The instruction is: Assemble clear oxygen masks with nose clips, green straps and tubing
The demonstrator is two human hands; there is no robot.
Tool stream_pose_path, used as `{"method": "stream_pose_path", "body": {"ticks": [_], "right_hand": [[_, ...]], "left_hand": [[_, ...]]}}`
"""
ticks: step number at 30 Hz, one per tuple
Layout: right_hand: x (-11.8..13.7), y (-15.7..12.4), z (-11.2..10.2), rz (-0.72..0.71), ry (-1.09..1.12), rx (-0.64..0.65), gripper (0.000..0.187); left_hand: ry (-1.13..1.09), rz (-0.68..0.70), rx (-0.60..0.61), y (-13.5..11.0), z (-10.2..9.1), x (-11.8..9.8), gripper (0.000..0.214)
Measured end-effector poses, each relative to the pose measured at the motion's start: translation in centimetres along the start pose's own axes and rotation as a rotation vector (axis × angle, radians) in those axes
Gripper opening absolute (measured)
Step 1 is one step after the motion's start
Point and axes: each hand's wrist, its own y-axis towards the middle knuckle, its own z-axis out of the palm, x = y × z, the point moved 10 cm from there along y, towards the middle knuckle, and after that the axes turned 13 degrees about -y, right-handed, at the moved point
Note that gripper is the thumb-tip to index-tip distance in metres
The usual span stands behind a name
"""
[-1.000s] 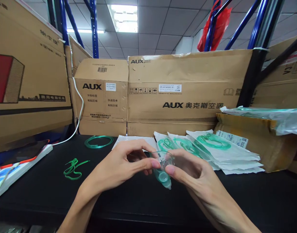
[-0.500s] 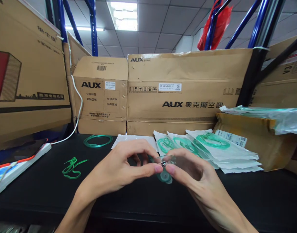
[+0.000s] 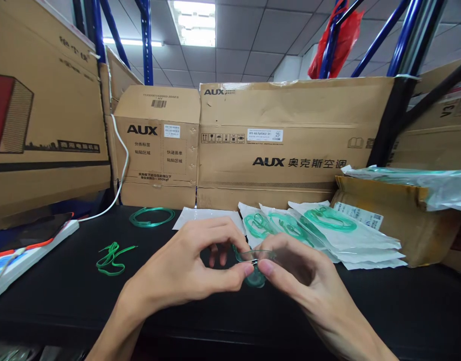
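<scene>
Between my two hands is a clear green oxygen mask (image 3: 255, 279), held above the black table. My left hand (image 3: 200, 258) pinches its edge from the left with thumb and forefinger. From the right, my right hand (image 3: 301, 263) pinches the same edge, its thumb close to the left thumb. A small shiny metal strip (image 3: 254, 261) shows between the thumb tips. Fingers cover much of the mask. A green elastic strap (image 3: 112, 260) lies loose to the left, and a coil of green tubing (image 3: 152, 217) lies behind it.
Behind my hands are a flat white packet (image 3: 185, 216) and several white pouches with green tubing (image 3: 328, 220). A cardboard box (image 3: 411, 220) with more pouches on top stands at right. Large cartons (image 3: 290, 125) line the back. A power strip (image 3: 57, 240) lies at left.
The mask has tipped, so its round fitting shows less. My thumbs have shifted slightly along the metal strip, and both hands still hold the edge.
</scene>
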Motion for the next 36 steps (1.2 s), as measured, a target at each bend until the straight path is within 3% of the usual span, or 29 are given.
{"method": "stream_pose_path", "body": {"ticks": [36], "right_hand": [[0.50,0.21,0.54,0.021,-0.025,0.008,0.028]], "left_hand": [[0.034,-0.050,0.036,-0.24,0.39,0.82,0.010]]}}
